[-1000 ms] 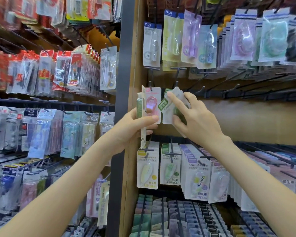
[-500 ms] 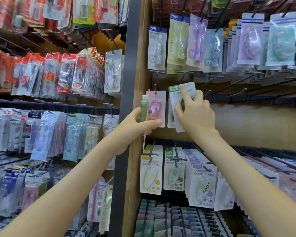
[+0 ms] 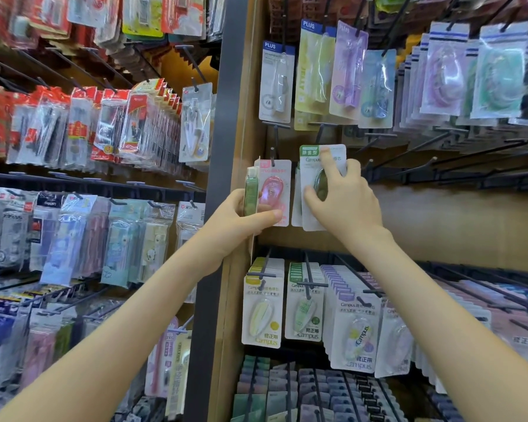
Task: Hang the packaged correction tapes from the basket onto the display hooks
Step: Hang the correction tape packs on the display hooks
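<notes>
Wood panel — package under right hand

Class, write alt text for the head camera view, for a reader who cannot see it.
A person's right hand holds a green Campus correction tape package up against a wooden display panel, index finger at its top. The left hand grips more packages edge-on beside a pink package, with hanging stationery packs all around.
</notes>
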A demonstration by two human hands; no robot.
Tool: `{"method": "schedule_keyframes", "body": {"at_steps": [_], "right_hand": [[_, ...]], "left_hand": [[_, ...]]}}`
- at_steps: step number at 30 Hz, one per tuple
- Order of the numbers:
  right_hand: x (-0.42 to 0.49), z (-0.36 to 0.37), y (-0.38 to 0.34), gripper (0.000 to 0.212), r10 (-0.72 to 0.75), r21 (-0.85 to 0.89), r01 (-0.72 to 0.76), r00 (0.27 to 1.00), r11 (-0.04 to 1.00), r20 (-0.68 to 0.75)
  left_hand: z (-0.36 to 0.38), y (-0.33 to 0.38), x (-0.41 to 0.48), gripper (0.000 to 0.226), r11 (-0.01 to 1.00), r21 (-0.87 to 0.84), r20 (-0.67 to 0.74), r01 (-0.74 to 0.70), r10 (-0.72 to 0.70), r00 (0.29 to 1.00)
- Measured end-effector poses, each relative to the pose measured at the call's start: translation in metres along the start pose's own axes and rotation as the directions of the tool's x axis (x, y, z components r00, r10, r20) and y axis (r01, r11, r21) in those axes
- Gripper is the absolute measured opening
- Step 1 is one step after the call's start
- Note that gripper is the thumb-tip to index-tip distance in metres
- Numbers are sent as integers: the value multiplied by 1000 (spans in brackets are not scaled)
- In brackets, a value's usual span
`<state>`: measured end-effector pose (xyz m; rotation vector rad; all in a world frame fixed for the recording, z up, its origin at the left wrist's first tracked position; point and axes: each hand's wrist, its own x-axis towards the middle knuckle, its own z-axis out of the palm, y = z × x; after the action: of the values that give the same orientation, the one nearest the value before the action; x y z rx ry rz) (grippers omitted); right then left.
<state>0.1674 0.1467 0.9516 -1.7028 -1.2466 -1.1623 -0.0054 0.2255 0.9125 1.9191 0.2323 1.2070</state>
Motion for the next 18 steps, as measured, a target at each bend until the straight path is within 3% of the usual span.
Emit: {"method": "schedule_keyframes", "body": {"at_steps": [5,14,18], "right_hand": [[0,-2,-4,63,0,-44,-2,999,999,-43],[7,-9,-10,50,118,-95,-115,992,989,33],[15,19,-1,73,150,-35,-146,969,989,198]], "left_hand": [[4,0,-1,51,999,31,-8,-7,8,1000],[1,2,-7,51,995,91,-80,-35,42,996],[0,3,-8,52,993,110,-110,-51,63,992]]}}
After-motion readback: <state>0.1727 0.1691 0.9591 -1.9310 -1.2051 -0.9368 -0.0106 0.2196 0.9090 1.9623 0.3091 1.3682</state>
